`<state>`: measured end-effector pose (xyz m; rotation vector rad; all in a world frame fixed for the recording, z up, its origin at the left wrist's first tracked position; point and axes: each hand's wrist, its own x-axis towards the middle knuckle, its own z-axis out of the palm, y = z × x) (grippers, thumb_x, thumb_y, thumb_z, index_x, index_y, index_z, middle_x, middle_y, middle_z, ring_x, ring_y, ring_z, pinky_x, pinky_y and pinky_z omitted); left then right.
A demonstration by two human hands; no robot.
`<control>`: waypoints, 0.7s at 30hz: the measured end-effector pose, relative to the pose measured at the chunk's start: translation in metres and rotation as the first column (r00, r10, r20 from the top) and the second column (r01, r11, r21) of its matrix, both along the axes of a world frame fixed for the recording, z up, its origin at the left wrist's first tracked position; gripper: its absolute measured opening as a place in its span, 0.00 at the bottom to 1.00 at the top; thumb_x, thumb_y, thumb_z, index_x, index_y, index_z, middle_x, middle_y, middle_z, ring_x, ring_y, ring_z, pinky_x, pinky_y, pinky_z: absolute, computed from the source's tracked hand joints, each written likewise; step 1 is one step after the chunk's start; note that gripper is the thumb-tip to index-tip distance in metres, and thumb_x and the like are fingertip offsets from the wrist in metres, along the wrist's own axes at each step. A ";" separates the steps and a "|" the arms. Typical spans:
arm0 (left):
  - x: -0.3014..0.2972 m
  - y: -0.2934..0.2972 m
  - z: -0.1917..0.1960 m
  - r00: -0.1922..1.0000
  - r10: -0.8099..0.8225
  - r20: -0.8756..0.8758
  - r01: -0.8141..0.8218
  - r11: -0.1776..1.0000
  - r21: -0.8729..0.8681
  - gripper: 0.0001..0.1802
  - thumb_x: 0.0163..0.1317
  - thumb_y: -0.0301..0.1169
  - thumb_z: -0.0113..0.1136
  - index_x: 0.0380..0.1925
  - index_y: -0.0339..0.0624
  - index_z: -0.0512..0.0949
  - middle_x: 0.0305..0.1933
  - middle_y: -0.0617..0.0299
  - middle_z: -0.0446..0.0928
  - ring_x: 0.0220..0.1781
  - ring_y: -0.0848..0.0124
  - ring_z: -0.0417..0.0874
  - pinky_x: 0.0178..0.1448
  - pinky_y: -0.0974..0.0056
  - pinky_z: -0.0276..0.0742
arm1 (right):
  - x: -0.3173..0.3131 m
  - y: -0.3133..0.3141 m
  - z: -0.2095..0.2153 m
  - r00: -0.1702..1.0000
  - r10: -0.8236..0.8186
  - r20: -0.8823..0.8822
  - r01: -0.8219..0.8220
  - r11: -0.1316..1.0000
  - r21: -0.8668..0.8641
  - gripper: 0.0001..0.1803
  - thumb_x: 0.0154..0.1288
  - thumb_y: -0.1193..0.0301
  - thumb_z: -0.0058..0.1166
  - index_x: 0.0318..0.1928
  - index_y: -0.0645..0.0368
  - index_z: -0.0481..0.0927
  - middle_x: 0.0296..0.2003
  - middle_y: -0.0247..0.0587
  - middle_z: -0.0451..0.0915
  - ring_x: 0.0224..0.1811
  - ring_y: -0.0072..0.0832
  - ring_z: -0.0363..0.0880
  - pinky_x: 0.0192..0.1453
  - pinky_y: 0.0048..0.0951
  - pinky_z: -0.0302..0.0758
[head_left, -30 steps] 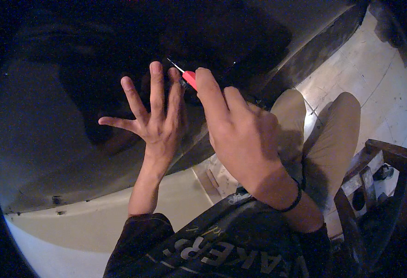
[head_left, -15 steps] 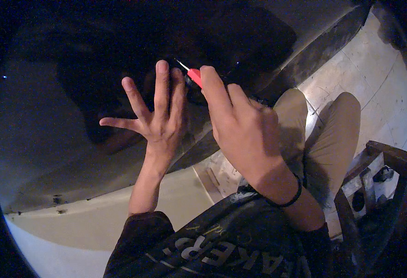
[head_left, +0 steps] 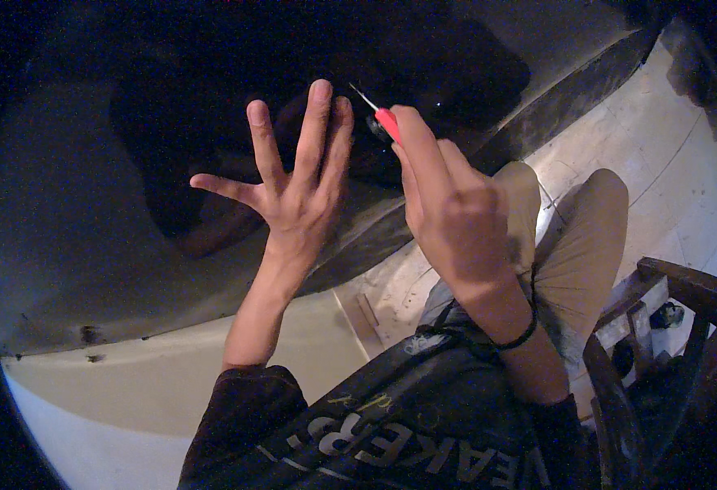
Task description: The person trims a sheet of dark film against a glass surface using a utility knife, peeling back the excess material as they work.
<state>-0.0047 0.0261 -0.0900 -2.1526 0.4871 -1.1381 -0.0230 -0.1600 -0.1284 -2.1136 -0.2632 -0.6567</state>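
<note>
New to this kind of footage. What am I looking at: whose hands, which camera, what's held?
No machine here: these are a person's bare hands, seen by a fisheye camera worn on the head and looking down, which is why straight edges bend. The left hand is open, fingers spread, over a dark, shiny surface; it holds nothing visible. The right hand grips a small red-handled tool with a thin, pointed tip. Whether the tip touches anything is too dark to tell.
</note>
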 end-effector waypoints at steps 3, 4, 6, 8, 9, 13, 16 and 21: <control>-0.003 -0.003 0.002 0.999 0.024 -0.024 -0.024 1.000 -0.018 0.16 0.73 0.45 0.62 0.59 0.72 0.87 0.80 0.82 0.71 0.87 0.48 0.59 0.74 0.09 0.13 | 0.000 0.001 0.007 1.000 -0.002 -0.012 0.002 1.000 0.009 0.20 0.75 0.71 0.63 0.65 0.50 0.81 0.29 0.42 0.82 0.27 0.44 0.85 0.30 0.42 0.80; -0.004 -0.005 0.002 0.999 0.030 -0.035 -0.031 0.999 -0.025 0.16 0.74 0.45 0.62 0.59 0.72 0.87 0.80 0.82 0.71 0.87 0.48 0.59 0.74 0.10 0.13 | 0.000 0.000 0.007 1.000 -0.003 -0.018 0.004 1.000 0.014 0.19 0.75 0.71 0.63 0.64 0.51 0.81 0.29 0.42 0.82 0.27 0.44 0.85 0.30 0.43 0.80; -0.003 -0.001 0.000 0.998 -0.049 -0.036 0.048 0.998 -0.036 0.16 0.74 0.44 0.62 0.58 0.72 0.87 0.80 0.82 0.71 0.87 0.49 0.59 0.75 0.10 0.13 | 0.002 -0.002 0.003 0.999 -0.021 -0.032 0.020 0.999 -0.041 0.19 0.75 0.71 0.62 0.65 0.51 0.81 0.30 0.42 0.83 0.27 0.45 0.85 0.30 0.44 0.80; -0.002 0.001 0.001 0.996 -0.075 -0.038 0.074 0.997 -0.033 0.15 0.74 0.43 0.62 0.58 0.72 0.88 0.79 0.83 0.72 0.87 0.50 0.60 0.75 0.11 0.13 | 0.001 -0.005 -0.007 0.999 -0.015 -0.030 0.014 0.999 -0.033 0.19 0.76 0.70 0.62 0.65 0.51 0.81 0.30 0.42 0.83 0.28 0.45 0.85 0.31 0.45 0.80; -0.003 0.002 0.001 0.998 -0.054 -0.038 0.053 0.998 -0.023 0.15 0.74 0.43 0.62 0.58 0.72 0.88 0.79 0.83 0.72 0.87 0.50 0.60 0.75 0.11 0.12 | 0.001 -0.005 -0.017 1.000 0.007 -0.019 -0.007 1.000 0.003 0.20 0.76 0.70 0.62 0.65 0.51 0.81 0.30 0.42 0.83 0.28 0.46 0.85 0.31 0.45 0.81; -0.001 0.002 -0.005 1.000 -0.029 -0.009 0.029 1.000 0.002 0.16 0.73 0.43 0.63 0.58 0.72 0.88 0.79 0.83 0.72 0.87 0.50 0.61 0.75 0.11 0.13 | -0.004 -0.005 -0.029 0.999 0.024 -0.041 -0.021 0.998 0.063 0.20 0.76 0.70 0.62 0.65 0.51 0.81 0.31 0.43 0.84 0.28 0.48 0.85 0.33 0.46 0.81; -0.004 -0.002 -0.004 0.998 -0.025 -0.063 0.025 1.000 -0.007 0.17 0.73 0.43 0.64 0.59 0.72 0.87 0.79 0.83 0.72 0.87 0.50 0.61 0.75 0.11 0.12 | -0.011 -0.026 -0.011 0.982 0.029 -0.188 -0.057 0.987 -0.147 0.20 0.76 0.70 0.62 0.66 0.51 0.81 0.35 0.45 0.86 0.32 0.48 0.88 0.36 0.45 0.83; -0.011 -0.004 0.000 0.995 0.035 -0.088 -0.036 0.999 -0.013 0.18 0.73 0.44 0.62 0.61 0.74 0.86 0.79 0.82 0.72 0.86 0.49 0.62 0.74 0.10 0.12 | -0.033 -0.047 0.008 0.976 0.098 -0.193 -0.097 0.995 0.014 0.19 0.78 0.70 0.59 0.66 0.53 0.80 0.46 0.51 0.90 0.42 0.49 0.90 0.43 0.42 0.86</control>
